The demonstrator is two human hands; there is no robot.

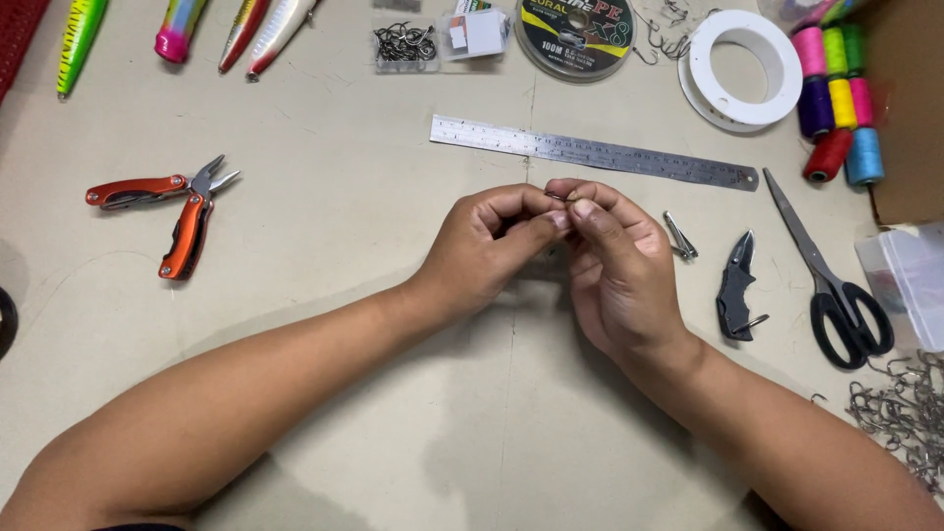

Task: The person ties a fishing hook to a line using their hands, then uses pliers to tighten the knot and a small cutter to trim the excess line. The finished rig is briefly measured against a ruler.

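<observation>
**Two hands pinching a small metal hook above a beige table**

- Left hand (484,246): fingers curled, thumb and forefinger pinched on one end of a small dark metal hook (560,197).
- Right hand (619,270): fingertips closed on the same hook from the other side; the two hands touch at the fingertips, just below the ruler.
- Small dark metal hook: held between both hands above the middle of the beige table (344,197); mostly hidden by the fingers, its exact shape cannot be told.
- Long steel ruler (593,151): lying flat, just beyond the hands.
- Orange-handled folding pliers (172,211): open, well to the left.
- Small silver nail clipper (679,237): just right of the right hand.
- Black folding knife (737,287): closed, beside the clipper.
- Black-handled scissors (824,270): right of the knife.
- Coloured thread spools (838,103): far right corner.
- White empty spool (743,69): beside the threads.
- Dark round spool of line (575,34): at the far edge.
- Painted fishing lures (177,29): far left edge.
- Heap of loose metal hooks (905,408): near right edge.
</observation>
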